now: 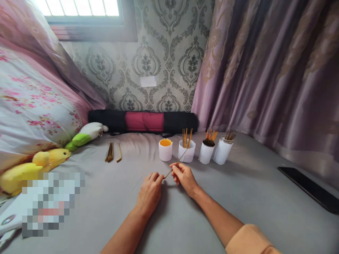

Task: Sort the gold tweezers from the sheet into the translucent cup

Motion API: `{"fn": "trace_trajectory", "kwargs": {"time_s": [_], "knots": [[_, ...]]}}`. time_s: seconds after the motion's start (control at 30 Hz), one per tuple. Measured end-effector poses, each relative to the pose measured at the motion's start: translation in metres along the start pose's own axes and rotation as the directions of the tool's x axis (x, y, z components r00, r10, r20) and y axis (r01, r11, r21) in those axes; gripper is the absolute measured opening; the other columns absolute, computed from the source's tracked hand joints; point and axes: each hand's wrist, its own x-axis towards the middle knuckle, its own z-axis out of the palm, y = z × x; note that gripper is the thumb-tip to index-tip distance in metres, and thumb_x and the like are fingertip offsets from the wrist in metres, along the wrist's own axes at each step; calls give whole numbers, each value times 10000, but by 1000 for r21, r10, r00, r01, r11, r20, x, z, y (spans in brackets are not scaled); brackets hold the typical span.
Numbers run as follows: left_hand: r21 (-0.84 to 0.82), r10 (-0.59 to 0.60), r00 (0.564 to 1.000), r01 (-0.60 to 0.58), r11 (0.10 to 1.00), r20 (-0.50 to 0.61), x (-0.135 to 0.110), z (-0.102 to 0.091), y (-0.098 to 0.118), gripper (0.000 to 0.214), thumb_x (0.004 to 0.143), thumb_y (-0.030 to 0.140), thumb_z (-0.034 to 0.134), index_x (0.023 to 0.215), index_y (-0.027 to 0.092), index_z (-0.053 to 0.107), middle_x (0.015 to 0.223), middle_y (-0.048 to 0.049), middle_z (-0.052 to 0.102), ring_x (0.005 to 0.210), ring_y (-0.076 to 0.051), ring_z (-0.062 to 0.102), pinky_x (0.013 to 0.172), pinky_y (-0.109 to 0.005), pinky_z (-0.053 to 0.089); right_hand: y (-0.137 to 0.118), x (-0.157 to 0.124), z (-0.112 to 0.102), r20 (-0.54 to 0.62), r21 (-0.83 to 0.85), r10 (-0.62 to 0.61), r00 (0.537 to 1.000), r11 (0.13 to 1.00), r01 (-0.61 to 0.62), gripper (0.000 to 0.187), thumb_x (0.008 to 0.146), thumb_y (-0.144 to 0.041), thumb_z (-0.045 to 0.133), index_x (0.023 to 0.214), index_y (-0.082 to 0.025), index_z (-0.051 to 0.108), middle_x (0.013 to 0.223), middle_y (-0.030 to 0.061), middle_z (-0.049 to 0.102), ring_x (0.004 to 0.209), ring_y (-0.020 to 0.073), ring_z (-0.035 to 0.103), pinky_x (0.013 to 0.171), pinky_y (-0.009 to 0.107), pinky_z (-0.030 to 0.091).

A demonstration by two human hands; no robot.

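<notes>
thin stick (167,174), centre of frame | left hand (150,191) pinches lower end, right hand (184,178) pinches farther up | better to press lightly, keep 2 pinches steady, its free tip clear of white cup (192,155)

The left hand (150,190) is back up, fingers curled, their tips near those of the right hand (185,178), whose thumb and forefinger pinch above its other curled fingers. Behind the fingers, left forearm (127,231) and right forearm (218,218) slant outward.
</notes>
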Motion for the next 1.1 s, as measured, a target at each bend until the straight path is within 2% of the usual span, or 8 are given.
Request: {"fn": "trace_trajectory", "kwargs": {"time_s": [0.17, 0.37, 0.53, 0.87, 1.1], "knots": [[-105, -35, 997, 29, 994, -62, 0, 7, -3, 281, 842, 167, 297, 956, 206, 550, 868, -53, 531, 816, -149, 494, 734, -276, 403, 1, 1, 0, -5, 4, 19, 1000, 1000, -19, 334, 721, -444, 509, 861, -145, 557, 599, -26, 502, 423, 55, 438, 338, 162, 311], [-348, -92, 988, 42, 936, -127, 0, 15, -8, 271, 842, 212, 316, 938, 198, 568, 837, -52, 549, 784, -141, 514, 706, -263, 406, 2, 2, -1, -3, 14, 29, 1000, 999, -29, 327, 718, -434, 510, 861, -143, 558, 596, -26, 504, 423, 52, 441, 335, 155, 314], [-479, -178, 979, 107, 871, -104, 2, 14, -8, 248, 809, 188, 357, 865, 189, 599, 807, -44, 560, 723, -133, 517, 670, -259, 401, 1, 2, -1, -24, 12, 56, 998, 998, -55, 301, 717, -418, 512, 851, -152, 552, 586, -33, 499, 420, 54, 441, 337, 155, 310], [-597, -261, 963, 170, 784, -69, 4, 10, -6, 246, 779, 215, 395, 848, 162, 625, 767, -43, 597, 664, -122, 522, 639, -245, 391, 1, 1, -1, -50, 4, 42, 998, 999, -42, 275, 725, -400, 498, 835, -152, 547, 574, -41, 484, 416, 53, 435, 333, 155, 304], [-752, -380, 924, 282, 596, 46, 6, 12, -5, 260, 764, 313, 446, 862, 152, 625, 762, -48, 638, 685, -141, 557, 634, -244, 417, 1, 3, -2, -76, 9, 40, 996, 999, -39, 270, 713, -397, 507, 819, -152, 546, 562, -44, 476, 409, 52, 423, 329, 157, 289]]}}
